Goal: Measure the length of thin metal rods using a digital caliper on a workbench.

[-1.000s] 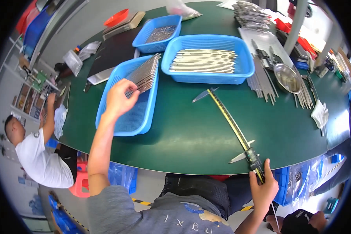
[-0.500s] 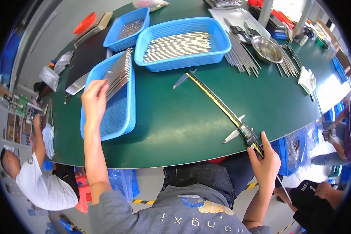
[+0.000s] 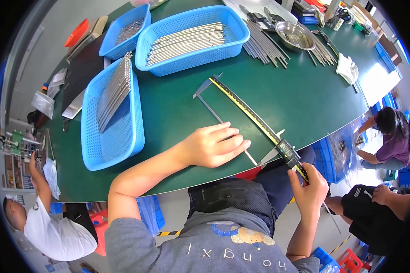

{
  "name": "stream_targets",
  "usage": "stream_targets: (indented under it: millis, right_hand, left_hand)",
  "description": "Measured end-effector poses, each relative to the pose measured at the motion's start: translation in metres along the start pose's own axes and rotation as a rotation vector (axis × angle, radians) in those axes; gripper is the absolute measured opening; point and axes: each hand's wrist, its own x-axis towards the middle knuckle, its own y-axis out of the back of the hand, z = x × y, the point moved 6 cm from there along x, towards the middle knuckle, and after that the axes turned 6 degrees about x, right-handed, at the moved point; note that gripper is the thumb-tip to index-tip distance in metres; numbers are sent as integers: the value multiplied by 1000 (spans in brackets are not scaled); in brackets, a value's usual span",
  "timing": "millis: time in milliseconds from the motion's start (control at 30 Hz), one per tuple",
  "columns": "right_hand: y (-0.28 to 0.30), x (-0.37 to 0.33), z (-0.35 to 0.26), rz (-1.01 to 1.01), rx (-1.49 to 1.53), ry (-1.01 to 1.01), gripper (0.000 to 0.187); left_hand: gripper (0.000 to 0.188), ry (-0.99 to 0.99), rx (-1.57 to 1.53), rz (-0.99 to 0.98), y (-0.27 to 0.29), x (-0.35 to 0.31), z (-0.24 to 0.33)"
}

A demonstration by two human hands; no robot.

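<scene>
My right hand (image 3: 310,187) is closed around the display end of a digital caliper (image 3: 246,111), which slants across the green table with its jaws wide apart. A thin metal rod (image 3: 209,108) is pinched in my left hand (image 3: 216,146). This rod lies alongside the caliper's beam, one end by the far jaw and the other by the near jaw; whether it touches both jaws I cannot tell. From below my right hand a slender rod (image 3: 333,219) sticks out past the table edge. Left of my left arm, a blue basket (image 3: 139,132) holds a slanted bundle of metal rods (image 3: 115,93).
Another blue basket (image 3: 191,63) behind holds many rods, and a smaller one (image 3: 143,20) holds small metal pieces. Loose rods (image 3: 264,48), a metal bowl (image 3: 296,34) and a white glove (image 3: 347,69) lie at the far right. People work on both sides.
My left hand has moved right from the left basket to the caliper, bringing a metal rod between its jaws. My right hand keeps its hold. The view has shifted slightly.
</scene>
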Motion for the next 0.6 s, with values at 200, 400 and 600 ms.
stream_targets:
  millis: [200,400,600]
  right_hand:
    - [-1,0,-2,-9,-15,-9,30]
    - [-2,0,-1,-22,-21,-12,29]
    - [-2,1,0,-15,-17,-3,29]
  left_hand:
    - [28,34,-46,19,-4,-2,-1]
    - [29,63,-85,16,-7,1,-2]
    - [27,53,-89,5,-10,0,-1]
